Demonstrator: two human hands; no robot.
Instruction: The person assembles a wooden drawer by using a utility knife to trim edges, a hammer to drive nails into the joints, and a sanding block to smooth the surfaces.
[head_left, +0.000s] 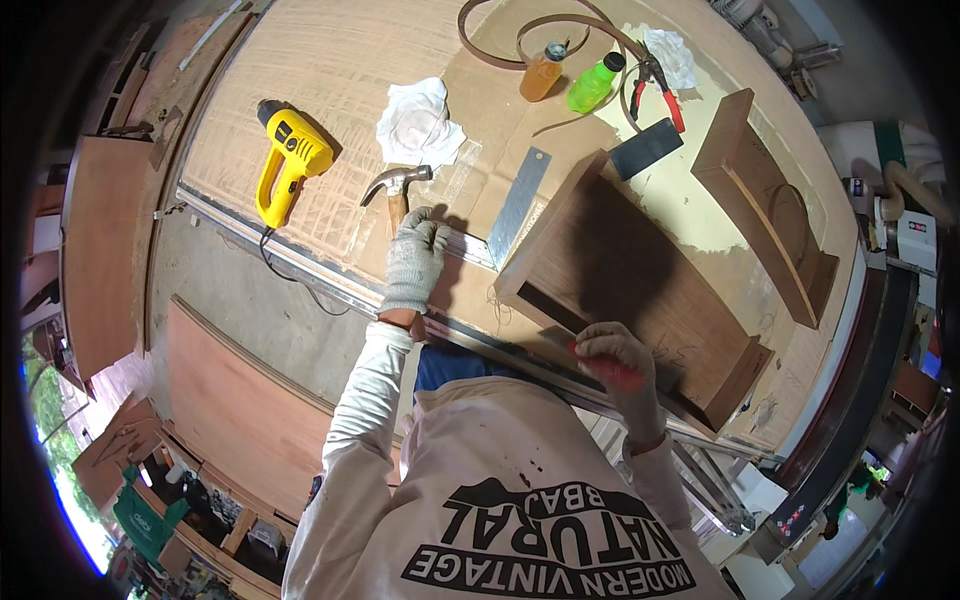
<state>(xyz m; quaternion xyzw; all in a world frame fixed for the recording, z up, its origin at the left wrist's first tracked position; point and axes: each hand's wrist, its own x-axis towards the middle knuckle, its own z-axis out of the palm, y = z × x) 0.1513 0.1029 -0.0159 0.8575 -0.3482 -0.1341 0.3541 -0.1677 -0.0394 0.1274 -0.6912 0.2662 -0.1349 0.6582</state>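
My left hand (416, 262), in a pale knit work glove, is closed on the wooden handle of a claw hammer (397, 205). The hammer's metal head points away from me over the worktable. At the near edge of a brown wooden box-like piece (640, 270), my right hand (622, 362), also gloved, is closed around a red-handled tool (610, 373). Its working end cannot be made out clearly. Between the hands, a flat metal square (518, 205) lies against the box's left end.
A yellow heat gun (296, 155) with a cord lies left of a crumpled white cloth (418, 120). Farther back are an orange bottle (542, 75), a green bottle (596, 85), coiled edging strip (490, 60), red-handled pliers (655, 90) and a dark block (646, 149). Another wooden piece (765, 200) stands right.
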